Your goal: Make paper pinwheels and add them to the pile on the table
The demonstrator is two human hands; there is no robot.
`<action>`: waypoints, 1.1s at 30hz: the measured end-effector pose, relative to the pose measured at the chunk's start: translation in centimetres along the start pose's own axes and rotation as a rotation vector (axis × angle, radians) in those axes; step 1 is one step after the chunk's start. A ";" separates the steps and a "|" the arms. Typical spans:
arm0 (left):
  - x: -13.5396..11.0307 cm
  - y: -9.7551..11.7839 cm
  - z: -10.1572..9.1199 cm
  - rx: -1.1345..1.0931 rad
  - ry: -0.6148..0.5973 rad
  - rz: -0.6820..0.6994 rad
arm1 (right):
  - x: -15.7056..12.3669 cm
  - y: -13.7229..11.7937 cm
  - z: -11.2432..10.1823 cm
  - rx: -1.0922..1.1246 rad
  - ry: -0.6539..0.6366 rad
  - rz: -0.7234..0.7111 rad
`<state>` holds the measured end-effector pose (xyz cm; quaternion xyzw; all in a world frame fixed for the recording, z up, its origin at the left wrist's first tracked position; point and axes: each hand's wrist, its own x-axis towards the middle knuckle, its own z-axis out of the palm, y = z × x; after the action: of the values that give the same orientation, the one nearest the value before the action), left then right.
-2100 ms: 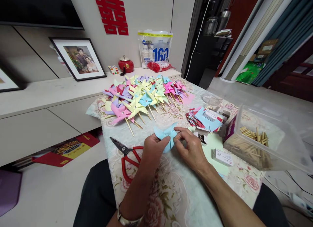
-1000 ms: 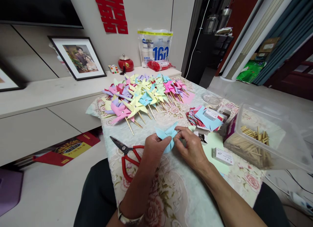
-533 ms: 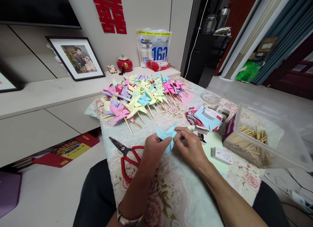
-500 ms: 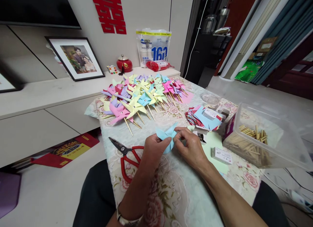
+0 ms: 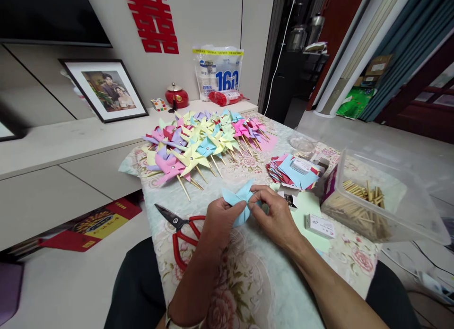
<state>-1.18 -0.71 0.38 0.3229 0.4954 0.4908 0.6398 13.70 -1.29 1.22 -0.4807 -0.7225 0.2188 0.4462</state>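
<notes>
A light blue paper pinwheel [image 5: 238,196] is held over the near part of the table, between both hands. My left hand [image 5: 220,220] is closed on its left side, thumb across the folded paper. At its right side my right hand [image 5: 272,210] pinches near the middle with thumb and fingers; whether a small pin is between those fingertips cannot be made out. No stick shows on this pinwheel. Red-handled scissors [image 5: 181,229] lie to the left of my left hand, blades pointing away. Beyond the hands, many finished pinwheels on sticks [image 5: 191,156] lie in a colourful heap.
On the right stands a clear plastic bin [image 5: 349,208] of wooden sticks [image 5: 365,206]. Near it lie a small white box [image 5: 319,226], an opened box of dark pins [image 5: 290,200], pale green paper [image 5: 304,208] and a stack of coloured paper [image 5: 283,170]. A flowered cloth [image 5: 255,277] covers the table.
The whole view has shifted slightly, moving things a little left and down. Both hands keep hold of the blue pinwheel, and the right fingers have moved slightly at its middle.
</notes>
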 end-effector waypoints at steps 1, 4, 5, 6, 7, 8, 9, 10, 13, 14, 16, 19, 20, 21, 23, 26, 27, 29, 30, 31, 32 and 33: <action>0.0 0.1 0.0 -0.003 0.000 0.001 | 0.0 0.1 0.0 0.011 0.000 0.005; 0.0 0.0 -0.1 -0.007 -0.006 0.000 | 0.0 0.4 0.1 0.056 0.000 0.031; 0.1 -0.1 -0.2 -0.005 -0.012 -0.002 | 0.0 0.6 0.1 0.072 -0.001 0.043; 0.1 -0.1 -0.3 -0.001 -0.020 -0.002 | -0.1 0.7 0.2 0.087 -0.001 0.055; 0.2 -0.2 -0.4 0.003 -0.027 0.000 | -0.1 0.9 0.2 0.098 -0.002 0.066; 0.2 -0.3 -0.4 0.006 -0.034 0.006 | -0.1 1.0 0.3 0.107 -0.001 0.074; 0.3 -0.4 -0.4 0.008 -0.036 0.014 | -0.1 1.0 0.3 0.113 -0.001 0.078; 0.3 -0.4 -0.5 0.008 -0.036 0.020 | -0.1 1.1 0.3 0.118 -0.002 0.080; 0.4 -0.4 -0.4 -0.002 -0.033 0.027 | -0.1 1.0 0.3 0.129 0.002 0.081; 0.4 -0.4 -0.4 -0.005 -0.037 0.026 | 0.0 0.9 0.3 0.131 0.001 0.080; 0.4 -0.4 -0.5 -0.001 -0.047 0.025 | 0.0 0.8 0.2 0.130 -0.006 0.083; 0.4 -0.5 -0.6 0.014 -0.055 0.025 | 0.0 0.8 0.2 0.126 -0.004 0.089; 0.3 -0.5 -0.6 0.018 -0.058 0.028 | 0.0 0.8 0.3 0.126 0.002 0.092; 0.3 -0.5 -0.6 0.022 -0.060 0.030 | 0.0 0.8 0.3 0.128 0.007 0.097; 0.3 -0.5 -0.6 0.025 -0.056 0.026 | -0.1 0.9 0.4 0.129 0.009 0.116; 0.2 -0.5 -0.5 0.026 -0.053 0.010 | -0.1 1.0 0.4 0.124 0.007 0.149; 0.2 -0.4 -0.5 0.028 -0.058 0.009 | -0.1 1.0 0.4 0.122 0.007 0.154; 0.2 -0.4 -0.5 0.042 -0.075 0.017 | -0.1 0.9 0.3 0.115 0.001 0.154; 0.1 -0.4 -0.6 0.051 -0.081 0.021 | -0.1 0.8 0.3 0.109 -0.007 0.151; 0.1 -0.3 -0.6 0.059 -0.087 0.022 | -0.1 0.8 0.2 0.102 -0.016 0.145; 0.1 -0.3 -0.6 0.063 -0.090 0.020 | -0.1 0.7 0.1 0.095 -0.025 0.138; 0.0 -0.2 -0.6 0.065 -0.092 0.015 | 0.0 0.6 0.1 0.089 -0.035 0.130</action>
<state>-1.64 -0.78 0.00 0.3695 0.4788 0.4641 0.6472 13.97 -1.03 0.69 -0.5024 -0.6869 0.2875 0.4395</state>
